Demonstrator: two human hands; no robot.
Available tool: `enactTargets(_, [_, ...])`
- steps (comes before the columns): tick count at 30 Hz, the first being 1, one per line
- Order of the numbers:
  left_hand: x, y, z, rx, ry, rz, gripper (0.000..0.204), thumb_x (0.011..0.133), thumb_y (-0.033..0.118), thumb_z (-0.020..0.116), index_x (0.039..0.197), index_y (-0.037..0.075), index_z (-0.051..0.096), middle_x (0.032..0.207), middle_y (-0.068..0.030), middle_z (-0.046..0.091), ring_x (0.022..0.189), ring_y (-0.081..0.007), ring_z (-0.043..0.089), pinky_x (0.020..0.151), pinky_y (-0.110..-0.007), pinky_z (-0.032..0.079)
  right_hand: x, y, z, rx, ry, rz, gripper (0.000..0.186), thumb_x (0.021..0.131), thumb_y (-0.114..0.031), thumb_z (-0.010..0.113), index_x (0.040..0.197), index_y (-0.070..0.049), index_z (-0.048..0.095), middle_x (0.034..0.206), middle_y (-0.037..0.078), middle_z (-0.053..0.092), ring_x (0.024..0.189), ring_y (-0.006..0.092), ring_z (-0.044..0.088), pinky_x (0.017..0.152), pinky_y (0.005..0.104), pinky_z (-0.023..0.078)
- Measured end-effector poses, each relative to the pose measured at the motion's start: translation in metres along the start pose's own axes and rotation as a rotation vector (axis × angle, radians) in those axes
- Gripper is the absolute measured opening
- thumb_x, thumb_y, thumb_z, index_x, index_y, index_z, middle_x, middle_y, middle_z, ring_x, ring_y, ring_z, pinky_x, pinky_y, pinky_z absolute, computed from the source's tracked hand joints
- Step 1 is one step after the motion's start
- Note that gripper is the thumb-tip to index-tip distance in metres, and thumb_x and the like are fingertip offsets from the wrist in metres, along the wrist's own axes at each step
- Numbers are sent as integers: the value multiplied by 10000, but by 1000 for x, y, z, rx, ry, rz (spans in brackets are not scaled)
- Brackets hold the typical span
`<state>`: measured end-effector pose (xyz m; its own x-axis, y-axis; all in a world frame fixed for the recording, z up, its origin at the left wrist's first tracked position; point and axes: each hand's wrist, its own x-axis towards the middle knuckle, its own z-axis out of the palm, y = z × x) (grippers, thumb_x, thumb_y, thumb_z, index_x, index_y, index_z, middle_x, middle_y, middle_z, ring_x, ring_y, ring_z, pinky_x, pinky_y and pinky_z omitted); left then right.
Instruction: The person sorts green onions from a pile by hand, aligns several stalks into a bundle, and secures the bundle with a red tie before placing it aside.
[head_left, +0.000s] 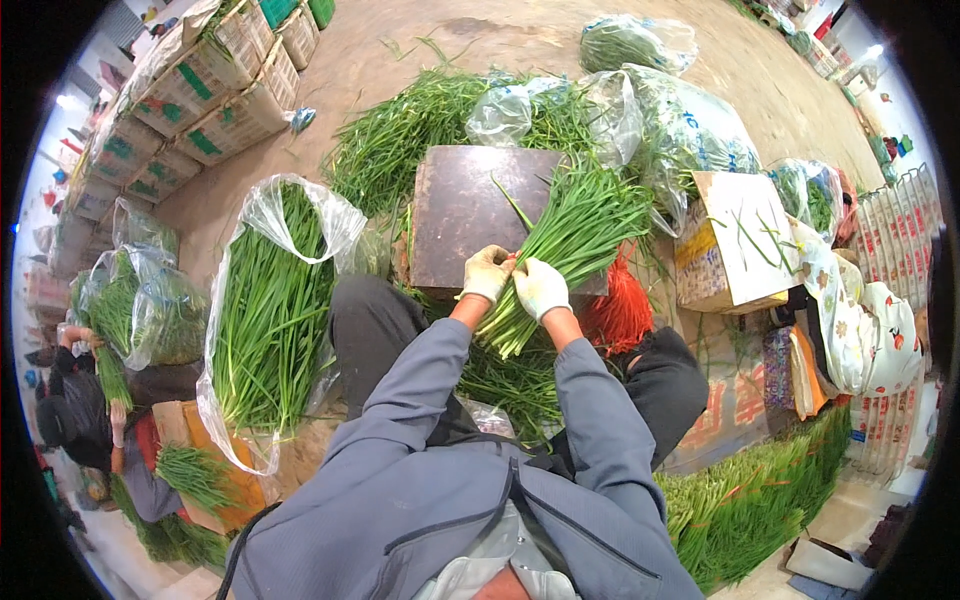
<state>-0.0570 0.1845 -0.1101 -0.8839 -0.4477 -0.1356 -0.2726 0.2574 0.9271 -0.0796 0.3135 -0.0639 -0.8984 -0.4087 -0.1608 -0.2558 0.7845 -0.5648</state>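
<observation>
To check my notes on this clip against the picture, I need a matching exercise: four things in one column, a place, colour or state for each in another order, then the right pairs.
Things
1. Bunch of green stalks
2. Bundle of thin strands
3. Work surface
4. White board

Places, colours, states
A. Dark brown, in front of the person
B. Bearing a few loose green blades, at the right
C. Held in the gloved right hand, with the gloved left hand close against it
D. Bright red, near the person's right knee

Pairs: 1-C, 2-D, 3-A, 4-B
</observation>
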Motion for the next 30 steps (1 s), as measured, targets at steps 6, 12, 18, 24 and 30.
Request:
enactTargets(6, [0,-9,1,-110,-13,-23,107,837,96,738,887,9,699,775,-63,702,716,-110,631,688,-274,521,2,-2,1,-6,5,32,301,903,-318,569,965,-35,652,985,213,681,962,397,640,861,480,494])
enactTargets(12, [-6,-4,-3,-131,-117,21,102,854,58,715,938,4,695,854,-60,714,786,-124,649,747,-274,519,3,3,3,-14,8,32,308,924,-318,548,992,-31,637,988,228,668,964,410,631,863,488,487])
enactTargets(18, [-6,-9,-6,-210,-104,36,208,861,46,694,1065,6,700,1014,-94,725,939,-158,671,870,-288,523,3,-1,10,14,90,30,305,932,-320,548,987,-35,640,983,220,663,953,408,630,849,489,490])
enactTargets(24, [1,-19,-17,-363,-281,-117,243,873,67,676,1101,-17,696,1065,-105,723,999,-164,656,933,-292,494,1,-5,10,32,87,29,289,939,-328,554,1003,-65,657,992,202,667,953,392,636,843,478,499])
enactTargets(30, [1,-11,-16,-379,-269,-194,299,899,194,707,1117,-10,711,1068,-90,721,982,-156,638,907,-300,486,0,-1,14,34,174,4,247,911,-296,595,984,-68,657,982,190,666,947,384,631,842,459,497])
